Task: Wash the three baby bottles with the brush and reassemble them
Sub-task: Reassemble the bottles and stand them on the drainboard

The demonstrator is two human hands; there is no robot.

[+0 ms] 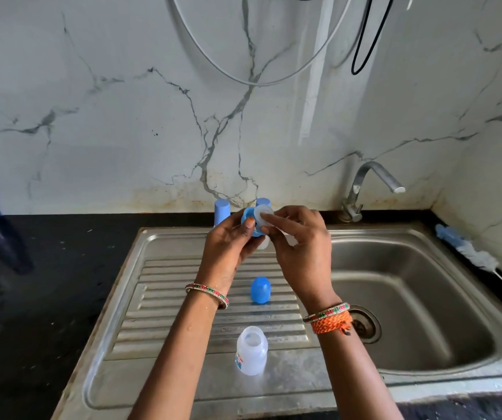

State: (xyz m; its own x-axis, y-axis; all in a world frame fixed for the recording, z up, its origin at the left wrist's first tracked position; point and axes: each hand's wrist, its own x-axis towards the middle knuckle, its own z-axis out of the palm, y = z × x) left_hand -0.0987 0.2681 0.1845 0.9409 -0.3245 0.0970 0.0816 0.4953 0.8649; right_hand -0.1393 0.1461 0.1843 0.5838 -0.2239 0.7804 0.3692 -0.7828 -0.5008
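My left hand (231, 241) grips a blue bottle collar ring (249, 224) above the back of the drainboard. My right hand (299, 247) pinches a translucent nipple (264, 214) against that ring. An open, capless clear bottle (252, 354) stands upright on the drainboard near me. A blue dome cap (260, 290) rests on the ridges between my wrists. Two capped blue bottles (222, 212) (263, 202) stand at the back by the wall, mostly hidden behind my hands. The bottle brush (468, 251) lies on the counter right of the basin.
The steel sink (410, 298) has its basin on the right with a drain (365, 324), and a ribbed drainboard (183, 322) on the left. A tap (365, 189) stands behind the basin. Black counter (47, 283) lies to the left. Cables hang on the marble wall.
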